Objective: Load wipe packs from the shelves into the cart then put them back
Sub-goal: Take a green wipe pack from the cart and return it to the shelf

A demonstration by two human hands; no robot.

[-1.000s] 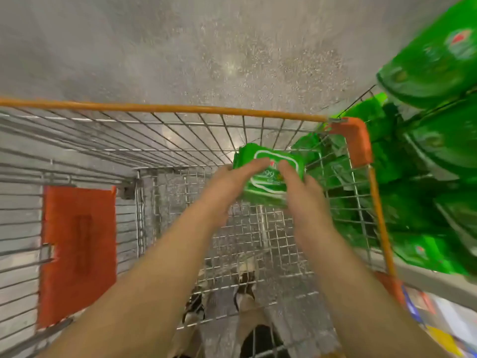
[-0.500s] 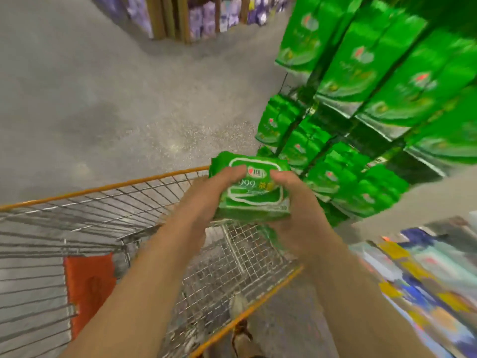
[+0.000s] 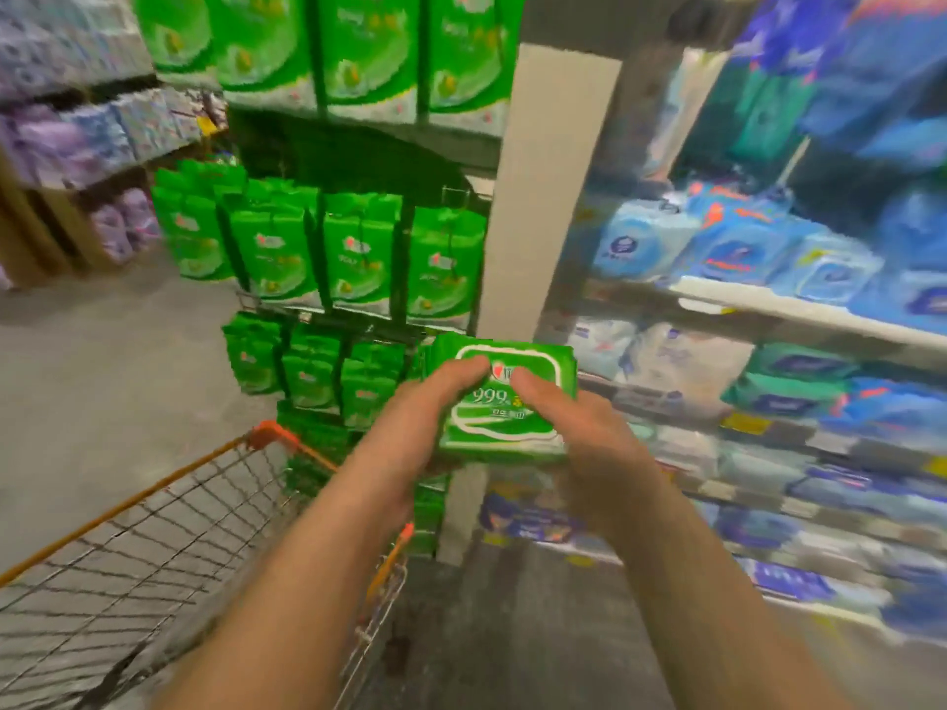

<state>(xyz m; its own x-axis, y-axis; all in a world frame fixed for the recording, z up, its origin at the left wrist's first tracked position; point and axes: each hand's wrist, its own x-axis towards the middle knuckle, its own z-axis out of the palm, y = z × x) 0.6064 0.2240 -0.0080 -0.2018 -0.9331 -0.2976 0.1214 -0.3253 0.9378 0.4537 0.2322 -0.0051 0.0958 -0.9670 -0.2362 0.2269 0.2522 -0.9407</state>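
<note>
We are lifting the green wipe pack (image 3: 505, 397), both the left hand (image 3: 410, 427) and right hand (image 3: 589, 438) clamped around it, away from the cart (image 3: 169, 504) towards the green shelves (image 3: 358, 258) (return phase, probably).

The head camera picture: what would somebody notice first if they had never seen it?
Right in the middle, the left hand and the right hand grip one bright green wipe pack, thumbs on top. Behind it hang rows of matching green packs on a rack, with blue packs on shelves to the right. The orange-rimmed wire cart sits at the lower left.
</note>
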